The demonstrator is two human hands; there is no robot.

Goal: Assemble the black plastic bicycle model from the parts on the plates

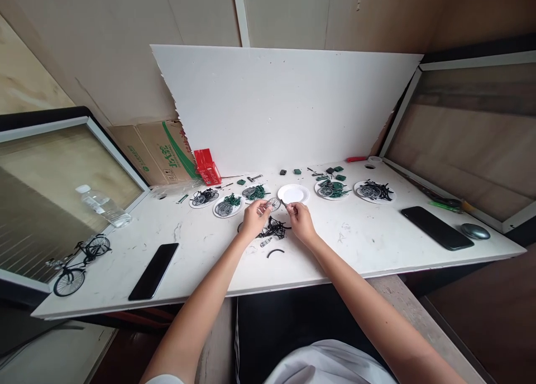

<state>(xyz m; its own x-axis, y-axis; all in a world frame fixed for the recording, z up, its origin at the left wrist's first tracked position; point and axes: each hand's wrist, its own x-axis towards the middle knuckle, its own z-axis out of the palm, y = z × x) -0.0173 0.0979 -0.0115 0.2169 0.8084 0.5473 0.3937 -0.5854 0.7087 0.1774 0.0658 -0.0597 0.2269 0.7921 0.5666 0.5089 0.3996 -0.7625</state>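
Near the middle of the white table, my left hand (254, 219) is closed on the edge of a small spoked wheel (274, 204), held up off the table. Close to its other side, my right hand (300, 222) pinches a small dark part, too small to name. Below and between the hands lies a pile of black model bicycle parts (274, 228). In front of the pile are a small grey-silver part (265, 242) and a curved black strip (275, 253). An empty white paper plate (293, 193) sits just beyond my hands.
Plates of wheels and black or green parts stand left (228, 206) and right (374, 192). A small model bicycle (81, 264), a phone (154, 271) and a plastic bottle (103, 206) are at the left. Another phone (436, 228) and a mouse (475, 231) lie right. A red box (207, 167) stands behind.
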